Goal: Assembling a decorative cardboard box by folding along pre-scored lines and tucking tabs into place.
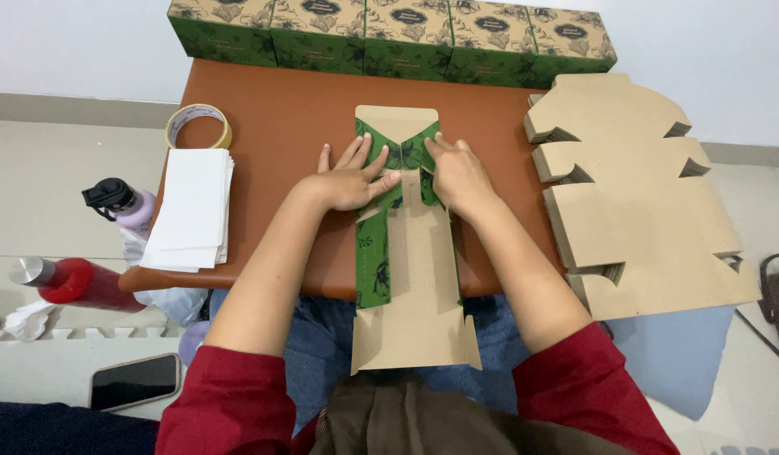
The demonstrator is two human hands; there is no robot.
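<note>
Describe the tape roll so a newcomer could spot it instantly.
Start at the brown tabletop and go to its far left corner, just beyond the stack of white paper sheets. The tape roll lies flat there: a pale ring with an open centre, the only round thing on the table.

Green floral-printed, kraft-brown box blank [406,253] on a reddish-brown table [280,118]; red sleeves [229,396].
</note>
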